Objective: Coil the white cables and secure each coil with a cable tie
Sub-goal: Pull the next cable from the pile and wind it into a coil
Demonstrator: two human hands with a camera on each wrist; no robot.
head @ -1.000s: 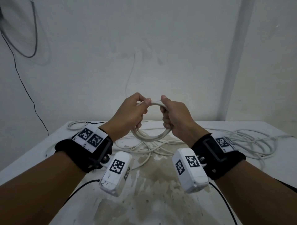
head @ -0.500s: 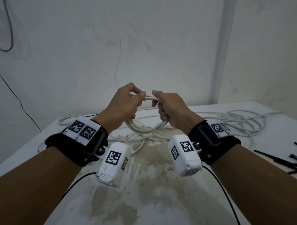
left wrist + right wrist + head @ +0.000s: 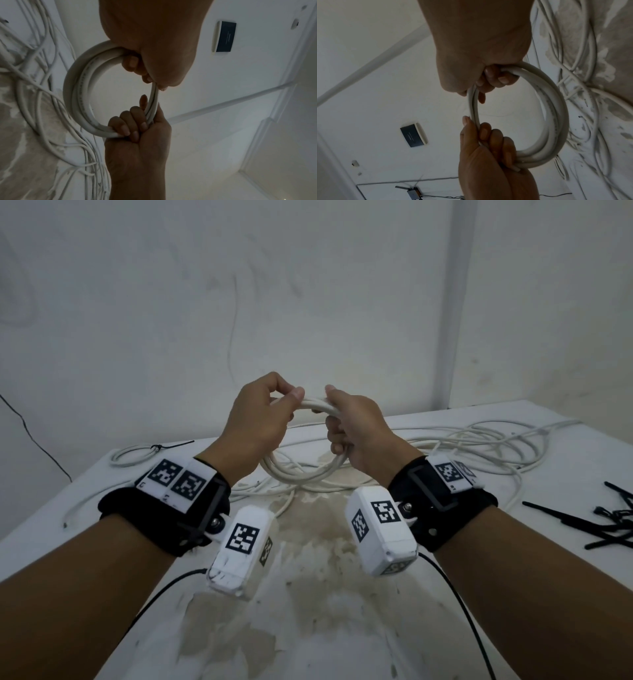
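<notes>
Gripping one coil [image 3: 301, 470] of white cable between them, both hands are raised above the middle of the surface [image 3: 342, 594], in front of the wall. The left hand [image 3: 255, 426] has its fingers curled round the coil's left side, thumb and forefinger pinching the top strands. The right hand [image 3: 356, 429] is wrapped round the right side, thumb pressed along the upper strands. In the wrist views the coil [image 3: 80, 94] shows as several turns lying together in a ring, the fingers [image 3: 123, 127] of the right hand closed over it at one end and the left hand [image 3: 154, 47] clenched on it at the other; likewise the coil [image 3: 556, 119] runs from the right hand [image 3: 481, 47] to the left hand [image 3: 489, 155].

Loose white cable [image 3: 479, 446] lies spread in tangled loops on the far and right part of the surface, some strands passing below the held coil. A small tied coil [image 3: 137, 455] rests at the far left corner, a dark tie [image 3: 171, 446] on it. Black cable ties [image 3: 609, 529] lie in a heap at the right edge, well apart from the hands. The surface is stained in its middle.
</notes>
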